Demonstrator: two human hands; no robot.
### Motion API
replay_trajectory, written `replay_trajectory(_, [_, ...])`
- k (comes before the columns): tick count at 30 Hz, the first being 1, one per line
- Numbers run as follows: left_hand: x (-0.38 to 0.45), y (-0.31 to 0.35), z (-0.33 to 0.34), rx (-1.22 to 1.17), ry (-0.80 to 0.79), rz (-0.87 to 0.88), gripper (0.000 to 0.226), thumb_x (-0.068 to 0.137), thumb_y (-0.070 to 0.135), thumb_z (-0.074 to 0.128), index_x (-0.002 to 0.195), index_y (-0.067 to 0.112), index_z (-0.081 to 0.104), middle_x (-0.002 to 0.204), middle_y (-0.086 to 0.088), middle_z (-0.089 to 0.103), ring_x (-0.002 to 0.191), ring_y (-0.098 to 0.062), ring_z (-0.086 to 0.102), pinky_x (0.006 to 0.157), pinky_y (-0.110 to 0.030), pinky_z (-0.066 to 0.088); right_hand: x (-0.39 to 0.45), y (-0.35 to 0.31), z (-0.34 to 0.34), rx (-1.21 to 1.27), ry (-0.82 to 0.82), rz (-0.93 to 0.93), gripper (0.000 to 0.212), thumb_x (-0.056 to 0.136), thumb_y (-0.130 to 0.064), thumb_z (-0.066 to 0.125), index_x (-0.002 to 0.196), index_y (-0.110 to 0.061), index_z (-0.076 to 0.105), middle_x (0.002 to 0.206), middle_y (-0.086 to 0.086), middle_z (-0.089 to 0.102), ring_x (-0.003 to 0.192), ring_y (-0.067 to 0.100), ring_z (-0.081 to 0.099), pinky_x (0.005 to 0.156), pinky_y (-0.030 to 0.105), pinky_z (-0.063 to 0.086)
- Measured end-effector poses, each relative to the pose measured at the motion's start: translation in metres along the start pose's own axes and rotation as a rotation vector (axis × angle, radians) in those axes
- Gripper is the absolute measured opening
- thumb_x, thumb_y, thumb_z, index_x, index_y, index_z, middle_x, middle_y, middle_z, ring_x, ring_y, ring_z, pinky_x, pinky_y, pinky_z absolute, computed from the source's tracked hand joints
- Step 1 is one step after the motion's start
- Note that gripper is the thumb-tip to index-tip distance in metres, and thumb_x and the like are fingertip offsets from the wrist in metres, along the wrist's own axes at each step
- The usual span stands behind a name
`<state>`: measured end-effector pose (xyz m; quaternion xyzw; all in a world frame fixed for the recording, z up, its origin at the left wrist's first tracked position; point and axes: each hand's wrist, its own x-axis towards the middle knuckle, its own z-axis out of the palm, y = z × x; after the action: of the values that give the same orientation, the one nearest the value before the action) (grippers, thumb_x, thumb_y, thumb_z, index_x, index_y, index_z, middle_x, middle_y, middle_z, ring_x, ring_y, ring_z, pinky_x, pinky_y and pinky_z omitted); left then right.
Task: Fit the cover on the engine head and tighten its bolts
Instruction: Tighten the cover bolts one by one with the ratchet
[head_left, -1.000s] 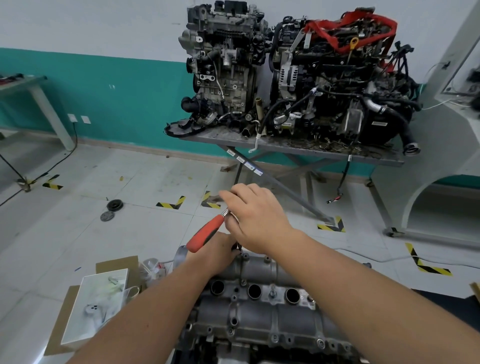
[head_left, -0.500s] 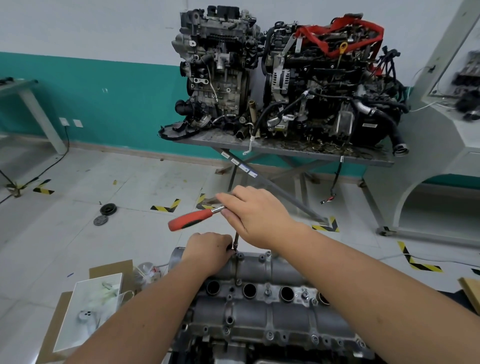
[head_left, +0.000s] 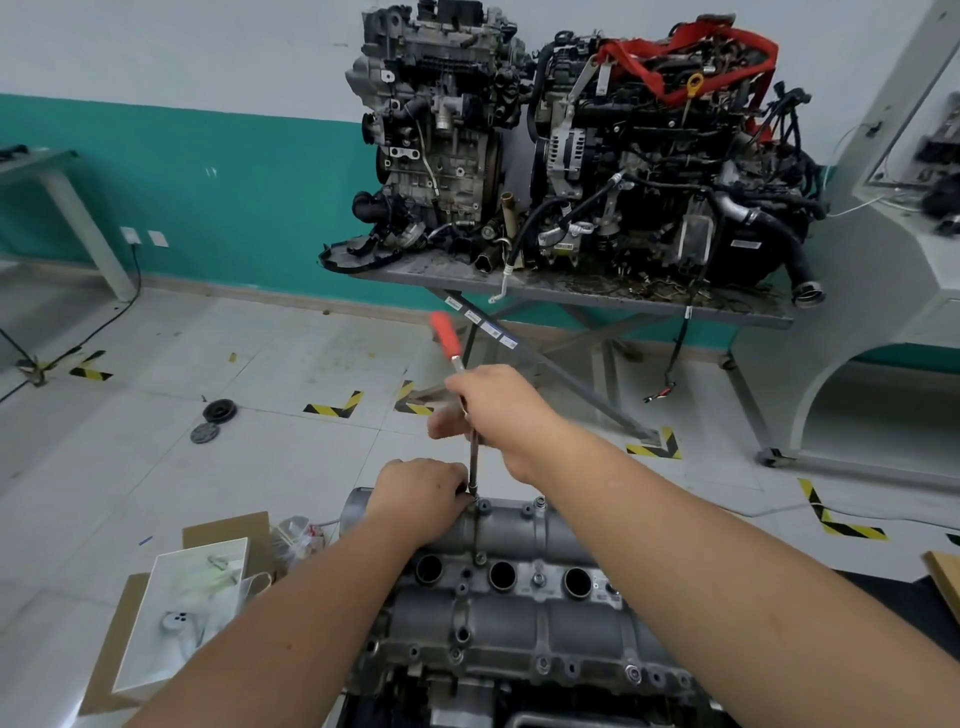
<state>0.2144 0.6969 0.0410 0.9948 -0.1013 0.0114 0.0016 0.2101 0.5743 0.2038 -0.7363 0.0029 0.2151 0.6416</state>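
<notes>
A grey metal cover (head_left: 524, 603) with three round holes lies on the engine head at the bottom centre. My right hand (head_left: 493, 410) grips a ratchet wrench with a red handle (head_left: 445, 332) that points up and away. Its long extension bar (head_left: 472, 462) stands upright on a bolt (head_left: 474, 496) at the cover's far left edge. My left hand (head_left: 421, 499) rests on the cover's far left end, its fingers curled at the bar's lower tip.
A steel table (head_left: 571, 296) with two large engines stands against the teal wall beyond. On the floor at left lie a white tray (head_left: 176, 613) on cardboard, a plastic bag and two dark round parts (head_left: 218, 413). A white stand (head_left: 883, 322) is at right.
My right hand has swung the red handle from pointing left to pointing up and away, turning the wrench on the bolt. The left hand has stayed at the bar's base.
</notes>
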Motion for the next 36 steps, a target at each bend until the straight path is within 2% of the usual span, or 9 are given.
replay_trajectory(3, [0.001, 0.0, 0.001, 0.011, 0.001, -0.005, 0.032, 0.096, 0.055, 0.042, 0.11, 0.033, 0.061, 0.104, 0.005, 0.071, 0.101, -0.019, 0.065, 0.069, -0.033, 0.032, 0.011, 0.007, -0.003, 0.68, -0.001, 0.134, 0.006, 0.098, -0.007, 0.047, 0.096, -0.007, 0.053, 0.07, 0.006, 0.067, 0.059, 0.016, 0.066, 0.067, 0.028, 0.053])
replay_trajectory(6, [0.001, 0.0, 0.0, 0.005, 0.004, 0.001, 0.031, 0.096, 0.055, 0.044, 0.107, 0.031, 0.061, 0.103, 0.005, 0.071, 0.1, -0.021, 0.065, 0.069, -0.033, 0.032, 0.023, 0.025, -0.009, 0.838, 0.141, 0.003, 0.005, 0.099, -0.014, 0.055, 0.095, -0.016, 0.054, 0.083, 0.002, 0.066, 0.071, 0.011, 0.065, 0.067, 0.027, 0.047])
replay_trajectory(11, [0.0, 0.0, -0.005, -0.011, -0.012, -0.01, 0.029, 0.095, 0.052, 0.045, 0.106, 0.031, 0.061, 0.101, 0.005, 0.07, 0.098, -0.022, 0.065, 0.068, -0.033, 0.031, 0.021, 0.059, -0.007, 0.067, 0.28, -0.61, 0.032, 0.1, -0.035, 0.053, 0.131, -0.029, 0.061, 0.128, -0.035, 0.053, 0.117, -0.01, 0.053, 0.1, 0.015, 0.043])
replay_trajectory(14, [-0.002, 0.002, -0.01, -0.013, -0.056, -0.013, 0.024, 0.091, 0.049, 0.044, 0.085, 0.026, 0.048, 0.09, 0.003, 0.067, 0.081, -0.022, 0.061, 0.068, -0.034, 0.032, 0.026, 0.062, -0.017, -0.554, 0.343, -1.066, 0.043, 0.094, -0.008, 0.06, 0.128, -0.035, 0.064, 0.142, 0.0, 0.052, 0.131, 0.029, 0.05, 0.104, 0.044, 0.044])
replay_trajectory(17, [-0.003, 0.004, -0.01, -0.015, 0.013, 0.01, 0.028, 0.086, 0.051, 0.043, 0.097, 0.026, 0.049, 0.085, 0.003, 0.063, 0.075, -0.023, 0.06, 0.067, -0.035, 0.04, 0.025, 0.055, -0.022, -1.015, 0.361, -1.304, 0.037, 0.076, 0.007, 0.061, 0.106, -0.009, 0.075, 0.108, 0.009, 0.071, 0.103, 0.034, 0.065, 0.08, 0.044, 0.051])
replay_trajectory(20, [-0.001, 0.004, -0.01, 0.005, 0.007, 0.039, 0.028, 0.097, 0.047, 0.045, 0.106, 0.027, 0.061, 0.099, 0.002, 0.069, 0.091, -0.022, 0.066, 0.062, -0.032, 0.04, 0.017, 0.045, -0.023, -1.266, 0.307, -1.17, 0.032, 0.083, -0.009, 0.059, 0.112, -0.009, 0.069, 0.093, 0.008, 0.064, 0.085, 0.034, 0.06, 0.079, 0.044, 0.048])
replay_trajectory(25, [-0.001, 0.007, -0.012, 0.049, 0.007, 0.029, 0.036, 0.101, 0.051, 0.043, 0.119, 0.025, 0.061, 0.108, 0.001, 0.071, 0.092, -0.02, 0.067, 0.054, -0.029, 0.022, 0.004, 0.027, -0.027, -1.493, 0.058, -0.931, 0.055, 0.1, -0.044, 0.034, 0.151, -0.021, 0.033, 0.111, 0.005, 0.05, 0.102, 0.028, 0.05, 0.106, 0.049, 0.032])
replay_trajectory(30, [0.0, 0.002, -0.007, 0.017, -0.046, -0.04, 0.03, 0.098, 0.055, 0.042, 0.106, 0.033, 0.06, 0.091, 0.01, 0.066, 0.072, -0.014, 0.054, 0.058, -0.03, 0.031, 0.003, 0.019, -0.034, -1.473, -0.034, -0.892, 0.054, 0.105, -0.042, 0.03, 0.155, -0.022, 0.026, 0.117, 0.004, 0.048, 0.106, 0.026, 0.048, 0.099, 0.041, 0.035])
replay_trajectory(36, [-0.001, 0.004, -0.006, 0.053, 0.004, -0.003, 0.03, 0.098, 0.05, 0.041, 0.11, 0.03, 0.06, 0.102, 0.004, 0.07, 0.091, -0.021, 0.066, 0.066, -0.034, 0.033, 0.006, 0.014, -0.025, -1.397, -0.125, -0.796, 0.05, 0.105, -0.048, 0.03, 0.151, -0.028, 0.032, 0.113, 0.001, 0.046, 0.093, 0.021, 0.048, 0.072, 0.033, 0.032])
